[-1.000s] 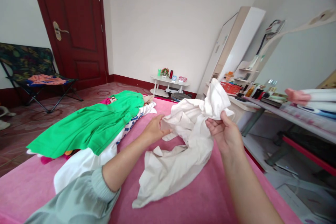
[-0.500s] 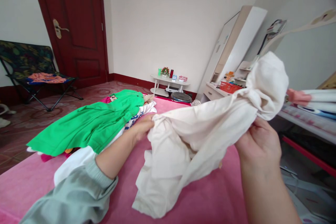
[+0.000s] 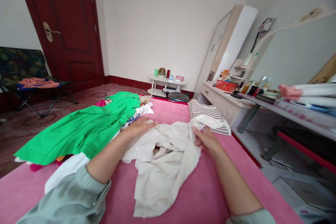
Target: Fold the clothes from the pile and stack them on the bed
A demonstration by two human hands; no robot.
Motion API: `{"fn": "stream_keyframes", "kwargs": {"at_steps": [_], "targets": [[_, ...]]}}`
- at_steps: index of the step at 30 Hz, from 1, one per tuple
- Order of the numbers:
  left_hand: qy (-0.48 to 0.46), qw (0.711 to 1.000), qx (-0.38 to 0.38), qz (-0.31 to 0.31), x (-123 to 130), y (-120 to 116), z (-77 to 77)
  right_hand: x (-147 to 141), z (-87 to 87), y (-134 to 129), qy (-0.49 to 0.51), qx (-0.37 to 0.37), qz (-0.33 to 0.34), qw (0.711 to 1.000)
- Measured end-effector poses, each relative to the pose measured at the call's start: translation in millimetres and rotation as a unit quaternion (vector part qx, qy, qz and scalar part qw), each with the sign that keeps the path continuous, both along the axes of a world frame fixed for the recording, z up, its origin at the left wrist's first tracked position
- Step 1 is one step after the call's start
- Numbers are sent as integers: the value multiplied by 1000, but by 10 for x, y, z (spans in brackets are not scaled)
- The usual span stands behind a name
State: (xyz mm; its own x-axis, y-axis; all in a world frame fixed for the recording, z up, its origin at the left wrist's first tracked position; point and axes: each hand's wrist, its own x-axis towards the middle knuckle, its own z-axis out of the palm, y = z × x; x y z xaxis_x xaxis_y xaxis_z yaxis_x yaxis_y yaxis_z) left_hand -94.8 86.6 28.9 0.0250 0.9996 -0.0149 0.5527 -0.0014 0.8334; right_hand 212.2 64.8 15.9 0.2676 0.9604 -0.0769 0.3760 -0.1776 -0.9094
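Observation:
A crumpled cream garment (image 3: 162, 168) lies on the pink bed cover (image 3: 210, 189), with a dark gap in its folds near the middle. Whether it is a top or trousers cannot be made out. My left hand (image 3: 139, 128) rests on its upper left edge, fingers stretched out and flat. On the opposite side my right hand (image 3: 207, 140) is closed around the garment's right edge, thumb on top and fingers curled below. Just beyond the right hand lies a striped garment (image 3: 202, 112), partly under a bunched end of the cream cloth.
Green clothing (image 3: 86, 126) lies over other clothes along the bed's left side, with a white garment (image 3: 68, 171) beneath. A dressing table (image 3: 223, 96) with a red basket (image 3: 225, 85) stands at right. Beyond the bed are a low white stand (image 3: 168, 83) and a folding chair (image 3: 39, 84).
The cream garment has come down from the air onto the bed. My right hand moved down and left with it; my left hand's fingers have straightened. The striped garment has come into fuller view.

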Motion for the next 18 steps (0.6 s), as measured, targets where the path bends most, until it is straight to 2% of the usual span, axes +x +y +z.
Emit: {"fn": "stream_keyframes", "kwargs": {"at_steps": [2,3,5,6,8,10,12,14,16,18], "targets": [[168,985,36,-18,58,-55,23,-74,-84,28,-113,48,12,992],[218,975,37,-35,87,-81,17,-101,-126,44,-160,72,17,984],[245,966,39,-72,133,-113,-25,-132,-187,68,-203,93,40,974],[233,967,40,-89,145,-113,-52,-136,-197,75,-193,87,51,976],[201,973,47,-106,137,-80,-80,-124,-150,73,-112,77,50,989],[178,977,77,-85,94,-28,-30,-96,-6,49,17,102,1,995],[132,980,141,-51,34,-4,117,-63,221,-3,132,139,-54,980],[24,976,211,-44,-29,-49,340,-40,487,-92,193,159,-67,966],[-120,962,236,-70,-99,-178,591,-32,745,-232,209,163,-24,964],[-247,941,204,-110,-186,-374,815,-39,953,-417,214,146,78,963]]}}
